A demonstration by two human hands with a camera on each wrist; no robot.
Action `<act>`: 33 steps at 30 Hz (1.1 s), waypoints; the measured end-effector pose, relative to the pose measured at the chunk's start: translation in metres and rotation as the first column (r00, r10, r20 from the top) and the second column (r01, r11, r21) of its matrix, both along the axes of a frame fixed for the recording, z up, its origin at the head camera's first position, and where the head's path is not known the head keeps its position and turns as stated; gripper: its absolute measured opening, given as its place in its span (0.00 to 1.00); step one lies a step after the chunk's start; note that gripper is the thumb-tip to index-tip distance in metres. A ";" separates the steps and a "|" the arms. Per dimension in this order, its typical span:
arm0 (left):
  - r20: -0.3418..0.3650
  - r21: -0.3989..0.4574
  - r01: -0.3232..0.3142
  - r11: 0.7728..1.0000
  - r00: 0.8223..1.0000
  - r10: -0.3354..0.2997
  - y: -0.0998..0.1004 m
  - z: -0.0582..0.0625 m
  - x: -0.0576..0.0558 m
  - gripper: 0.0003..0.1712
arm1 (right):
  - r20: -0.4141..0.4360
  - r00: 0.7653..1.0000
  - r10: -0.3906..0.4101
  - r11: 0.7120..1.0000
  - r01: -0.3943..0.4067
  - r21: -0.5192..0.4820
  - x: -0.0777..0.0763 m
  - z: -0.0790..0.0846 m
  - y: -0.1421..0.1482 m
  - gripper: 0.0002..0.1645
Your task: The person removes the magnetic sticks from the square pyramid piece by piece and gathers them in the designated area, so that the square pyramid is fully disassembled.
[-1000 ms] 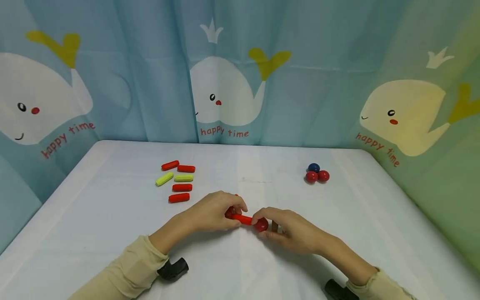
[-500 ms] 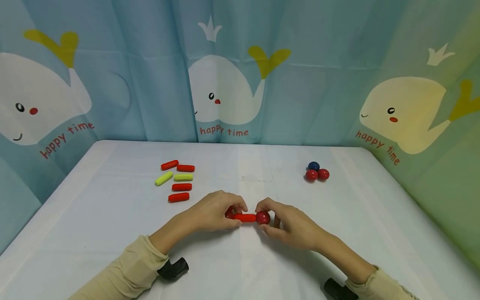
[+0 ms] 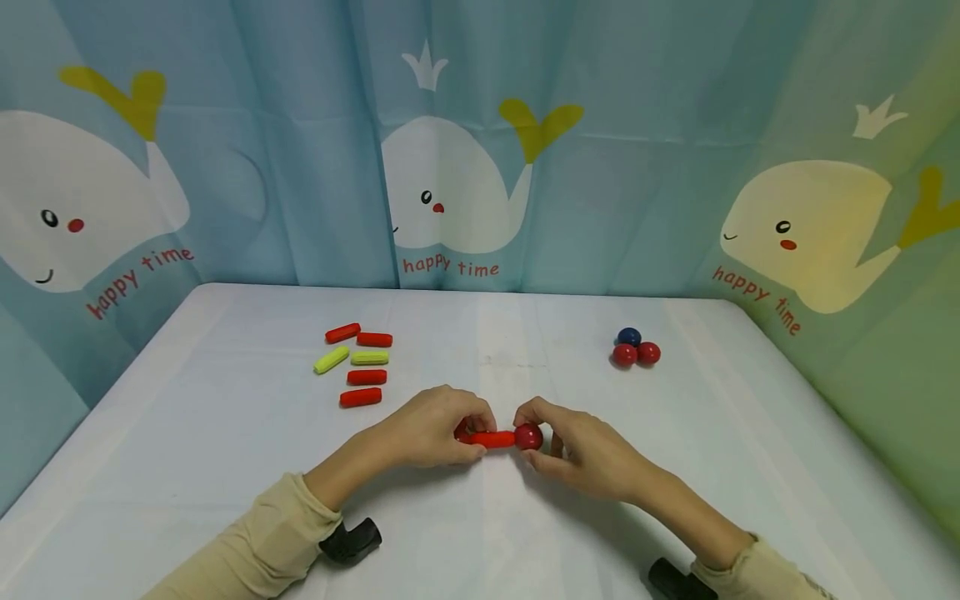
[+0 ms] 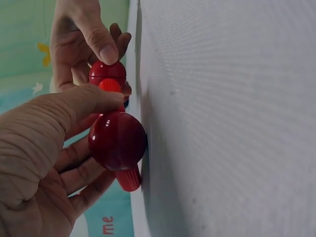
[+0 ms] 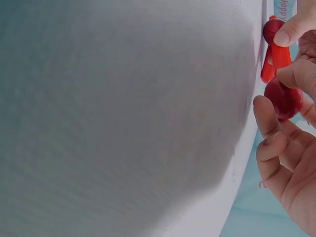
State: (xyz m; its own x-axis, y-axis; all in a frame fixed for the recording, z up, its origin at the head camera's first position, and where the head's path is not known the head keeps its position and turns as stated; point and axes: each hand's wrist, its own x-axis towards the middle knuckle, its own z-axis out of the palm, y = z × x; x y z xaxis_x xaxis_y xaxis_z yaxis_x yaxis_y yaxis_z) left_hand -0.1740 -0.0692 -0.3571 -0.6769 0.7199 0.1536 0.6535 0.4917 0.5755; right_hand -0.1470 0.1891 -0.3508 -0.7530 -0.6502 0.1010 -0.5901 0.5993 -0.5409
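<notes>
In the head view my left hand (image 3: 431,429) holds a red ribbed rod (image 3: 493,439) near its left end, where a dark red ball (image 4: 117,140) joins it. The left wrist view shows the thumb on the rod just beyond this ball, and another short red rod (image 4: 129,179) sticking out of the ball's other side. My right hand (image 3: 588,454) pinches a second dark red ball (image 3: 528,437) between thumb and fingers. This ball sits right against the rod's right end, in line with it. Both hands are low over the white table.
Several loose red rods (image 3: 361,397) and two yellow-green rods (image 3: 370,357) lie at the back left of the white table (image 3: 225,400). Two red balls (image 3: 625,355) and a blue ball (image 3: 629,337) sit together at the back right. A blue curtain (image 3: 315,167) hangs behind.
The rod has turned from a slant to nearly level. My right hand has raised its ball slightly into line with the rod's end, and its fingers uncover more of the ball.
</notes>
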 end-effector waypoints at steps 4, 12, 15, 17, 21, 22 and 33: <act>0.005 0.005 0.007 1.000 1.000 -0.007 0.001 0.000 0.000 0.08 | -0.029 1.000 0.004 1.000 -0.004 0.010 -0.001 0.001 0.001 0.20; 0.027 0.017 -0.018 1.000 0.999 0.018 0.000 0.001 0.002 0.08 | -0.094 0.996 -0.005 0.999 0.009 0.041 -0.002 0.004 -0.001 0.19; 0.021 0.016 -0.030 0.999 0.999 0.030 0.001 0.002 0.003 0.08 | -0.097 0.995 -0.019 0.998 0.025 0.055 -0.002 0.007 -0.002 0.19; 0.011 0.018 -0.029 0.999 1.000 0.029 0.002 0.002 0.003 0.08 | -0.098 0.995 -0.032 0.997 0.039 0.068 -0.003 0.008 -0.001 0.19; 0.003 -0.010 -0.042 0.999 0.999 0.042 0.003 0.004 0.002 0.08 | -0.157 0.982 -0.105 0.989 0.120 0.085 -0.011 0.010 0.009 0.21; 0.009 -0.015 -0.048 0.999 0.999 0.048 0.002 0.004 0.003 0.08 | -0.173 0.975 -0.137 0.985 0.153 0.081 -0.014 0.010 0.015 0.21; 0.057 0.007 -0.051 0.999 0.997 0.051 0.001 0.004 0.001 0.11 | -0.217 0.859 -0.464 0.873 0.485 0.054 -0.035 0.011 0.090 0.25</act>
